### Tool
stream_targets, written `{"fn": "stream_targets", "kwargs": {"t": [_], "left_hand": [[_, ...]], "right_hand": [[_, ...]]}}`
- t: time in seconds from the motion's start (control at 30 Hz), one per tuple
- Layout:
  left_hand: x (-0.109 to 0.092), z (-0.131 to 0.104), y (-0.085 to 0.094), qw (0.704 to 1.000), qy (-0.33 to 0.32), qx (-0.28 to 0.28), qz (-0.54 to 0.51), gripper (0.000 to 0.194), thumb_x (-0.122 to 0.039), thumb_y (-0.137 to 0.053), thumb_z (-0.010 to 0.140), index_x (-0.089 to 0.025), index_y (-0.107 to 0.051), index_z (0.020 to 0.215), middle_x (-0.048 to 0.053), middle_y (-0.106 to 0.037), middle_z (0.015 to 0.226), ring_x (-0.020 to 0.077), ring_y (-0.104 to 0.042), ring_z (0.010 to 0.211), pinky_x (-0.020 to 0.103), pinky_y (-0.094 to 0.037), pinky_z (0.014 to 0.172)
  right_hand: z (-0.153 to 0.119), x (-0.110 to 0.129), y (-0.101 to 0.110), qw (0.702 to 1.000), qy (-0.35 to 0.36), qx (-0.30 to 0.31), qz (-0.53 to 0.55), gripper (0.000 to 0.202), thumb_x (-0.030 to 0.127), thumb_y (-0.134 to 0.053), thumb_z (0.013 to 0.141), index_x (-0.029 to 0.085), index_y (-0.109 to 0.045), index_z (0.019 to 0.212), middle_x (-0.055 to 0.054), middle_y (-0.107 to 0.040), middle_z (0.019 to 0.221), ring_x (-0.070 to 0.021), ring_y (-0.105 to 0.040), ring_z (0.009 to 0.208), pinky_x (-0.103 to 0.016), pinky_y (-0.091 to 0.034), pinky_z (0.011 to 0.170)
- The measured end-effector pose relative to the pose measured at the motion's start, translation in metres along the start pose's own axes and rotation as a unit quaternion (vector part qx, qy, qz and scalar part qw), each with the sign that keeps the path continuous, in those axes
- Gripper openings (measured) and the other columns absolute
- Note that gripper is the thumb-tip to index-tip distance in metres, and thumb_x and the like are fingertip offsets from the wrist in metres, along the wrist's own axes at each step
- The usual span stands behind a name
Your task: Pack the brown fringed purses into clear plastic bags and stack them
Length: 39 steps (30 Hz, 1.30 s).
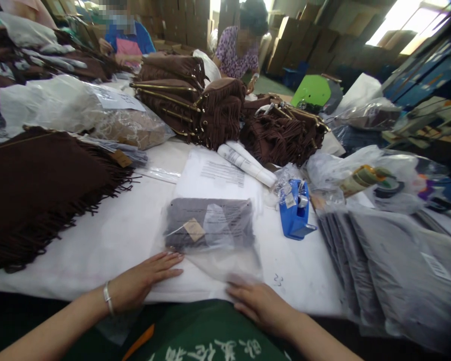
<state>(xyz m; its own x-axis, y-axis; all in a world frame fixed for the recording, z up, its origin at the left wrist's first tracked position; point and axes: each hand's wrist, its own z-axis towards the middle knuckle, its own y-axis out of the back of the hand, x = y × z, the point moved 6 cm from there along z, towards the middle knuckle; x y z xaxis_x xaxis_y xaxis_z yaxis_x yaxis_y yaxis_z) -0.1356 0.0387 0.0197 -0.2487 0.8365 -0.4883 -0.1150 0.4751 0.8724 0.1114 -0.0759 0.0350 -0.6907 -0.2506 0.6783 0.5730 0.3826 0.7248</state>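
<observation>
Clear plastic wraps a dark grey pouch (176, 213) in the head view: the plastic bag (225, 265) lies flat on the white tabletop (108, 240), centred in front of the person, with a small tan tag (194, 229) showing through it. The left hand (148, 278), a bracelet (107, 298) at its wrist, rests palm down with fingers stretched out and grasping nothing, its fingertips at the bag's near left edge. The right hand (263, 303) is by the near right corner, fingers extended; its fingertips are blurred, so I cannot tell whether they pinch the plastic.

Just beyond the bag are white printed sheets (206, 175), with a white roll (248, 163) lying aslant at their right side. A blue tape dispenser (295, 215) stands to the right of the bag, and further right is an overlapping stack of grey pouches in plastic (394, 271). A brown fringed bag (48, 185) lies at left; more brown fringed handbags (221, 108) are heaped farther back. Across the table are a person in a purple patterned top (229, 52) and another in blue (145, 40).
</observation>
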Motion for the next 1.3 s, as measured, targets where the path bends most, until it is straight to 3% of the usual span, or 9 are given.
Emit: {"fn": "stream_targets", "kwargs": {"t": [0.1, 0.2, 0.4, 0.5, 0.7, 0.83, 0.93, 1.13, 1.3], "left_hand": [[0.009, -0.002, 0.005, 0.999, -0.005, -0.009, -0.049, 0.054, -0.002, -0.033, 0.083, -0.030, -0.055, 0.124, 0.002, -0.049, 0.135, 0.0183, -0.039, 0.130, 0.044, -0.033, 0.107], [0.016, -0.008, 0.008, 0.996, -0.004, -0.014, -0.092, 0.049, -0.005, -0.031, 0.087, -0.030, -0.061, 0.118, 0.004, -0.055, 0.129, 0.0191, -0.043, 0.127, 0.045, -0.036, 0.105], [0.009, -0.033, 0.011, 0.996, 0.049, -0.072, -0.035, 0.044, -0.024, -0.039, 0.090, -0.030, -0.045, 0.133, 0.004, -0.050, 0.135, 0.0199, -0.044, 0.127, 0.040, -0.036, 0.106], [0.012, -0.041, 0.009, 0.990, 0.081, -0.112, -0.011, 0.052, -0.036, -0.046, 0.086, -0.027, -0.040, 0.137, 0.007, -0.050, 0.136, 0.0233, -0.044, 0.126, 0.041, -0.034, 0.106], [0.045, -0.045, 0.004, 0.981, 0.124, -0.147, -0.011, 0.034, -0.023, -0.045, 0.088, -0.030, -0.058, 0.118, 0.002, -0.064, 0.118, 0.0182, -0.059, 0.110, 0.030, -0.046, 0.096], [0.062, -0.049, 0.004, 0.910, 0.314, -0.270, 0.011, 0.029, -0.038, -0.041, 0.090, -0.021, -0.063, 0.100, 0.002, -0.071, 0.098, 0.0182, -0.068, 0.087, 0.026, -0.055, 0.077], [0.059, -0.050, 0.004, 0.864, 0.394, -0.303, 0.082, 0.035, -0.042, -0.035, 0.092, -0.020, -0.062, 0.092, 0.003, -0.072, 0.087, 0.0201, -0.068, 0.078, 0.027, -0.054, 0.066], [0.033, -0.024, 0.029, 0.871, 0.330, -0.287, 0.223, 0.029, -0.033, -0.040, 0.091, -0.015, -0.058, 0.104, 0.010, -0.065, 0.091, 0.0261, -0.061, 0.084, 0.041, -0.048, 0.081], [-0.015, 0.056, 0.039, 0.925, 0.187, -0.294, 0.151, 0.028, -0.028, -0.052, 0.088, -0.020, -0.055, 0.114, 0.008, -0.058, 0.116, 0.0272, -0.044, 0.120, 0.045, -0.036, 0.102]], "right_hand": [[-0.007, 0.022, 0.029, 0.994, 0.081, 0.014, 0.072, 0.031, 0.024, -0.045, 0.093, 0.027, -0.056, 0.121, -0.002, -0.066, 0.111, -0.0136, -0.061, 0.102, -0.024, -0.046, 0.093], [0.004, 0.001, 0.048, 0.997, 0.059, -0.014, 0.053, 0.036, 0.028, -0.045, 0.093, 0.024, -0.050, 0.128, -0.006, -0.057, 0.126, -0.0173, -0.051, 0.117, -0.032, -0.040, 0.101], [-0.003, -0.047, 0.046, 0.998, 0.046, 0.032, -0.017, 0.067, 0.037, -0.063, 0.080, 0.024, -0.035, 0.140, -0.010, -0.045, 0.138, -0.0245, -0.042, 0.126, -0.041, -0.034, 0.106], [-0.009, -0.047, 0.045, 0.996, 0.066, 0.035, -0.042, 0.072, 0.018, -0.059, 0.074, 0.024, -0.032, 0.141, -0.009, -0.046, 0.137, -0.0234, -0.042, 0.126, -0.041, -0.035, 0.106], [-0.002, -0.061, 0.033, 0.981, 0.052, -0.164, -0.091, 0.049, 0.005, -0.045, 0.075, 0.021, -0.055, 0.120, -0.008, -0.062, 0.117, -0.0219, -0.054, 0.112, -0.043, -0.043, 0.095], [-0.004, -0.071, 0.024, 0.955, -0.032, -0.292, -0.048, 0.024, 0.019, -0.044, 0.090, 0.022, -0.062, 0.105, -0.006, -0.069, 0.097, -0.0198, -0.063, 0.093, -0.035, -0.048, 0.084], [-0.002, -0.063, 0.016, 0.941, -0.102, -0.319, -0.044, 0.023, 0.026, -0.040, 0.094, 0.020, -0.062, 0.099, -0.007, -0.070, 0.087, -0.0193, -0.065, 0.078, -0.030, -0.047, 0.073], [0.013, -0.058, 0.014, 0.924, -0.278, -0.250, -0.078, 0.033, 0.040, -0.035, 0.096, 0.024, -0.061, 0.085, -0.002, -0.067, 0.069, -0.0198, -0.064, 0.064, -0.025, -0.037, 0.057], [0.020, -0.061, 0.022, 0.923, -0.299, -0.236, -0.056, 0.033, 0.042, -0.038, 0.093, 0.023, -0.059, 0.076, -0.002, -0.063, 0.061, -0.0189, -0.059, 0.057, -0.025, -0.032, 0.054]]}}
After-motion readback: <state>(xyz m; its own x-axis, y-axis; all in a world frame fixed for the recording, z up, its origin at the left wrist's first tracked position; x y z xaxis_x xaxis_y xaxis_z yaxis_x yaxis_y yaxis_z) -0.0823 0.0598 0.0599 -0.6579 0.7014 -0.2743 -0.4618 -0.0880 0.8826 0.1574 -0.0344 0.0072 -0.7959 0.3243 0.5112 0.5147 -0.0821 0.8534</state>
